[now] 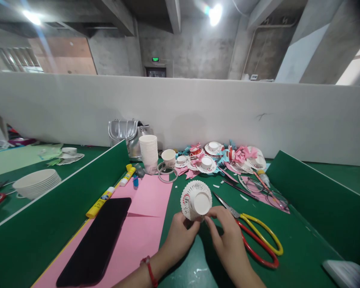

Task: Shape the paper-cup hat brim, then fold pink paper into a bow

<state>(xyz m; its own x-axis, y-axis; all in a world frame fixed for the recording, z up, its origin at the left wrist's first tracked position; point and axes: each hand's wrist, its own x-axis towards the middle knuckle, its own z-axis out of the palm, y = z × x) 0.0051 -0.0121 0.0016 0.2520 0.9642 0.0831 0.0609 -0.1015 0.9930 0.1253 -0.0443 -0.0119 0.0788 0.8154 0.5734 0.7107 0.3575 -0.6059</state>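
1. Paper cup [202, 203], sides cut & splayed into a fringe, is held up above the green table [195, 260], round end tilted toward the wearer. Clock is centred on it, 12 = far side.
2. L hand [180, 236], at 7 w/ red bracelet [151, 272] on wrist: thumb & fingers closed on the cup's lower fringe.
3. R hand [229, 236], at 5: thumb & index pinched on the lower-R edge.
4. Scissors [235, 214] lie at 4, just beside R hand, red & yellow handles.
5. Pink paper [150, 196] at 9; blk phone [94, 242] on it, approx 8.
6. Cup stack [149, 154] btwn 10 & 11, nr silver bag [124, 130].
7. More fringed cups [206, 163], mixed w/ pink & blue pcs, around 1.
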